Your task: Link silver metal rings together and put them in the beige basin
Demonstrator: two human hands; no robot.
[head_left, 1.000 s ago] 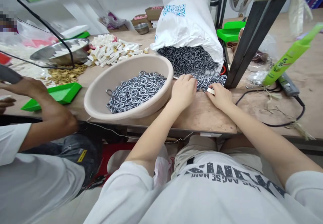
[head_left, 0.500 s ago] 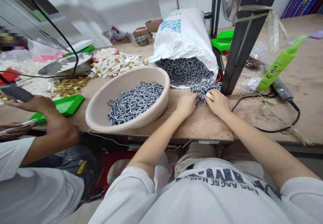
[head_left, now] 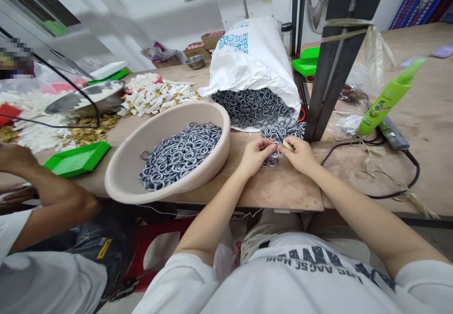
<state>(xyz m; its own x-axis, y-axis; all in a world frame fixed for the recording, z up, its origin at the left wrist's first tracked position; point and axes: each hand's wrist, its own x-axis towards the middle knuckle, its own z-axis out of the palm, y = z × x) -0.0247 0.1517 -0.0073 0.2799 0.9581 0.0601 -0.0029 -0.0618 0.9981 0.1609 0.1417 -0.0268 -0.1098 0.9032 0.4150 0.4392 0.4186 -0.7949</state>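
Observation:
Grey metal rings (head_left: 283, 129) lie in a loose pile at the mouth of a white sack (head_left: 253, 61), which is full of more rings. My left hand (head_left: 256, 157) is closed at the pile's near edge, thumb and fingers pinching a ring. Close beside it, my right hand (head_left: 300, 155) has its fingertips pressed together among the rings; what they grip is hard to see. A small pale band or piece shows at those fingertips. Left of my hands, a beige basin (head_left: 115, 177) holds a heap of similar rings.
A dark metal post (head_left: 329, 64) rises just right of the pile. Further right are a green tube (head_left: 385, 99) and a black cable (head_left: 371, 195). On the left, a co-worker's arm (head_left: 60, 201) is near a green tray (head_left: 78, 160), with white pieces (head_left: 159, 95) behind.
The view has shifted, so the bench sits slightly lower and further left. My hands have come closer together at the pile's front edge. The co-worker's arm has moved left.

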